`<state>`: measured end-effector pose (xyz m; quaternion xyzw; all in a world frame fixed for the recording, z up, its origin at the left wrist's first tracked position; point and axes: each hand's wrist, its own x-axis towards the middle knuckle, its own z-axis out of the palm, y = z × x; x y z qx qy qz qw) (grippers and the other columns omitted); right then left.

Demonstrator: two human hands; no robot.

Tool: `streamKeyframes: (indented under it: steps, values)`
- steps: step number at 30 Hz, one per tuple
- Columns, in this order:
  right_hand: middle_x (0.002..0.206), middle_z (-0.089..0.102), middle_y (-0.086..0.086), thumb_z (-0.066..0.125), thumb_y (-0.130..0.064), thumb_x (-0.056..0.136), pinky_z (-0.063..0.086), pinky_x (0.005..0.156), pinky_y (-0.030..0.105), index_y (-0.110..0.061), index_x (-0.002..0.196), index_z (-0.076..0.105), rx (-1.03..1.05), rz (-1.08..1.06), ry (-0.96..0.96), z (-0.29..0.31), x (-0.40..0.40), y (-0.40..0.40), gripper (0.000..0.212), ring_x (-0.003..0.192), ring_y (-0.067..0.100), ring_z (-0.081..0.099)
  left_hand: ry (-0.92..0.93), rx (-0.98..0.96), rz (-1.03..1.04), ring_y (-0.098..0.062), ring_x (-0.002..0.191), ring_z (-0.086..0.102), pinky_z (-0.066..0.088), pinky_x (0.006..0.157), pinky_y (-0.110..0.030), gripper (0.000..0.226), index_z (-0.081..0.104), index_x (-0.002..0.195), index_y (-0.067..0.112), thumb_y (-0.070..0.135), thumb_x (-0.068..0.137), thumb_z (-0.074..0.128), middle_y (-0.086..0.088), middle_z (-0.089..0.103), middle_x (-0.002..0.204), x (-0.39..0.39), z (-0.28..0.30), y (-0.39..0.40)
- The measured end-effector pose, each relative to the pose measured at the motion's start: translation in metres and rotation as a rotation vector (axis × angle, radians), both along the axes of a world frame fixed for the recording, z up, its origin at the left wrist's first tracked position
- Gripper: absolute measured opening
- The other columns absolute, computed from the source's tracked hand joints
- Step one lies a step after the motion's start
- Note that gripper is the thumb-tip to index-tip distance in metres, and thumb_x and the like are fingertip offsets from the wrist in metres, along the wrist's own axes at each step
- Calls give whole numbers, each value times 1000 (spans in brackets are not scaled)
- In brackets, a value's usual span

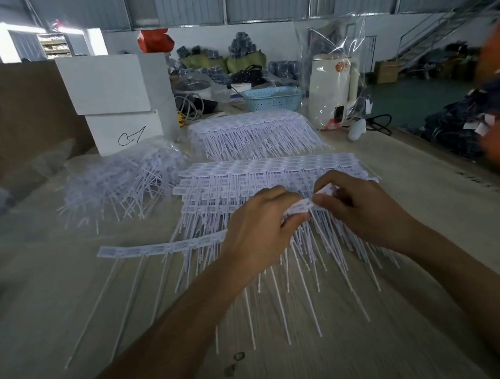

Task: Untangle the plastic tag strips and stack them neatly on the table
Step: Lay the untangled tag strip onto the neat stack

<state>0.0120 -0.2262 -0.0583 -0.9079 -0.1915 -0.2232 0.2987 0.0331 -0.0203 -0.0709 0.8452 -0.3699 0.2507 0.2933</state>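
Near edge: bare table (294, 371) across the bottom of the frame, under both forearms, open for a hand.
Lower left: open wood, crossed only by thin tails of 1 loose strip (155, 248).
Centre: near stack (259, 172) fills the middle; its tails fan toward the bottom edge.
Left of centre: tangled heap (123, 179), white boxes (118, 110) behind it.
Upper centre: far stack (251, 133), blue basket (272, 98) beyond.
Upper right: bagged white kettle (333, 86) with black cable (381, 121) blocks that corner.

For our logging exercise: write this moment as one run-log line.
left hand: pinches tag strip | right hand: pinches same strip | near stack: beneath hands | tangled pile: untouched
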Motion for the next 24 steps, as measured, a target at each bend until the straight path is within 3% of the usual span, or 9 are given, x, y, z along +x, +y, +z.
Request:
streamKeyframes:
  steps: [4,13,15,17,19,21,24]
  values:
    - [47,41,-4,59,-17,101,23,45,21,-20,110,57,17,-6,-66,-2,-1,5,10,41,13,37,3,-16,-8,-20,89,60,51,69,-44,23,72,113,15,28,95,67,0,64,96,0,1,-1]
    - [50,46,-9,62,-21,99,24,46,18,-15,101,56,-24,-149,-149,-11,4,10,8,45,8,51,35,-33,-7,-19,85,61,51,69,-43,23,72,113,14,28,96,65,2,63,95,3,1,-3]
    - [57,57,-3,60,-18,100,33,47,27,-13,98,57,-77,-252,-225,-10,6,4,6,45,12,54,37,-33,-32,-18,80,60,51,68,-41,24,73,110,14,31,97,63,5,60,90,1,0,-2]
    - [65,64,9,59,-17,101,44,48,33,-13,97,56,-33,-336,-246,-6,9,-9,6,49,28,58,23,-19,-76,-15,73,57,49,65,-38,24,72,103,12,33,98,61,5,59,85,-4,-3,-2]
    - [69,66,8,57,-20,102,47,51,37,-17,95,56,75,-316,-171,-4,8,-15,8,52,26,59,34,-17,-94,-13,71,54,48,64,-37,25,71,100,10,33,98,61,4,57,84,-6,-4,-4]
    - [67,63,-1,51,-23,105,44,49,31,-25,94,57,218,-189,-26,-4,6,-8,13,51,18,56,51,-44,-82,-14,74,54,46,68,-35,26,72,106,11,33,97,63,1,58,87,-4,-4,-6]
    - [57,46,-4,46,-21,106,32,43,21,-33,109,58,435,30,173,-5,3,8,17,44,9,36,69,-124,-90,-11,79,54,42,70,-24,29,71,117,6,23,94,67,-5,61,94,-3,-4,-7]
